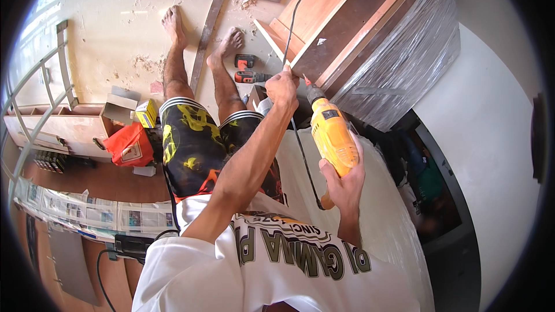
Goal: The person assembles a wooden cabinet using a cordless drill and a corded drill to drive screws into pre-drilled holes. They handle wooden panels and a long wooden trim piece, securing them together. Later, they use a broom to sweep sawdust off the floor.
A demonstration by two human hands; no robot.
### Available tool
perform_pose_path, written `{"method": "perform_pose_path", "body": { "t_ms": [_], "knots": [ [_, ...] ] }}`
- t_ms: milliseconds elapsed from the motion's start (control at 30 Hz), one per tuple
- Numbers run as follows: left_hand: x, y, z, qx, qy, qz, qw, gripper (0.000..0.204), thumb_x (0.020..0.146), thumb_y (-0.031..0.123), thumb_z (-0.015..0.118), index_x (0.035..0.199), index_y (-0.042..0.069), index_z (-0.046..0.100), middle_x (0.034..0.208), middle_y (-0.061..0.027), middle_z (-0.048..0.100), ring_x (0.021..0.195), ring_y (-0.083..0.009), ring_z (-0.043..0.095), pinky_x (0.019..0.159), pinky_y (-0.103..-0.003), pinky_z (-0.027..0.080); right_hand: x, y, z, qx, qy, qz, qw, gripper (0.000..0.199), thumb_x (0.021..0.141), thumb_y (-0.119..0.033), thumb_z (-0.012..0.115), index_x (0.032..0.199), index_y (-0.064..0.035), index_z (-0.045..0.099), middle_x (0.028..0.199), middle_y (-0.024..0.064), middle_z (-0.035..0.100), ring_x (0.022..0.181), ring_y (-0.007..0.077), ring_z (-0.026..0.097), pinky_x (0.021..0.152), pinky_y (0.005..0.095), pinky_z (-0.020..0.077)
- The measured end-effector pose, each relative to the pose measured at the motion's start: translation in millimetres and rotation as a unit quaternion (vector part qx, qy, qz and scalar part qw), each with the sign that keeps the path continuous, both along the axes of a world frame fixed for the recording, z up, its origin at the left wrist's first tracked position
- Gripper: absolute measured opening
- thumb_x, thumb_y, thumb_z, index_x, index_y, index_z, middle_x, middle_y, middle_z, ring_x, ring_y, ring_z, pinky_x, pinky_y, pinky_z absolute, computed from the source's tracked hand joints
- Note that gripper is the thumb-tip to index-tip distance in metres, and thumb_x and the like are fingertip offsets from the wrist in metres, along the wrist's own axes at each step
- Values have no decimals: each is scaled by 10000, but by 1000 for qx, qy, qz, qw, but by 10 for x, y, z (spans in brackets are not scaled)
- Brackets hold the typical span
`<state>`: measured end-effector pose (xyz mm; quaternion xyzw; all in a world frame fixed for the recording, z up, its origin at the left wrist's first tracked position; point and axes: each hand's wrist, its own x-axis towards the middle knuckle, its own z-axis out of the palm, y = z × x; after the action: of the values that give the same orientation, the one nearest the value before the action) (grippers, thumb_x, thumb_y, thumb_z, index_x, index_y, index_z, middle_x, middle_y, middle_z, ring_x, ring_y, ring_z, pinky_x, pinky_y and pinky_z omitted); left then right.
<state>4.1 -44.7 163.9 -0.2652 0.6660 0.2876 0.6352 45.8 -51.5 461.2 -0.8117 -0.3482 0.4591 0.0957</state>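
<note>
We grip the yellow power drill with our right hand, fingers wrapped shut around its handle, its bit aimed at the corner of the wooden cabinet, partly wrapped in clear plastic. Our left hand is closed, pinching at that same corner edge. The bit seems just at the wood, so we judge the drilling barely begun. Shavings litter the floor, and a red cordless drill lies by our bare feet.
</note>
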Motion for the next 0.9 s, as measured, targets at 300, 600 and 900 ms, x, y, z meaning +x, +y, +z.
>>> {"method": "perform_pose_path", "body": {
  "t_ms": [300, 600, 900],
  "knots": [
    [-79, 15, 68, 31, 31, -32, 999, 339, 932, 240, 740, 911, -98, 729, 782, -130, 716, 674, -182, 680, 647, -306, 564, 115, 8, -13, -6, -12, 54, 998, 733, 822, -33, 730, 1472, 33, 398, 1205, 187, 675, 1085, 241, 690, 957, 363, 534],
    [-90, 1, 69, 33, 71, -93, 993, 312, 915, 245, 743, 911, -65, 773, 735, -102, 731, 651, -158, 691, 652, -295, 562, 141, 55, 7, -20, -20, 64, 998, 751, 812, -59, 743, 1476, 11, 402, 1196, 204, 687, 1080, 271, 707, 940, 378, 550],
    [-136, -9, 79, 51, 80, -131, 987, 293, 906, 252, 739, 841, -32, 776, 706, -76, 722, 630, -138, 669, 634, -291, 534, 110, 144, 41, -39, -26, 80, 996, 748, 815, -66, 739, 1475, 11, 397, 1180, 198, 687, 1059, 271, 709, 928, 382, 552]
  ]
}}
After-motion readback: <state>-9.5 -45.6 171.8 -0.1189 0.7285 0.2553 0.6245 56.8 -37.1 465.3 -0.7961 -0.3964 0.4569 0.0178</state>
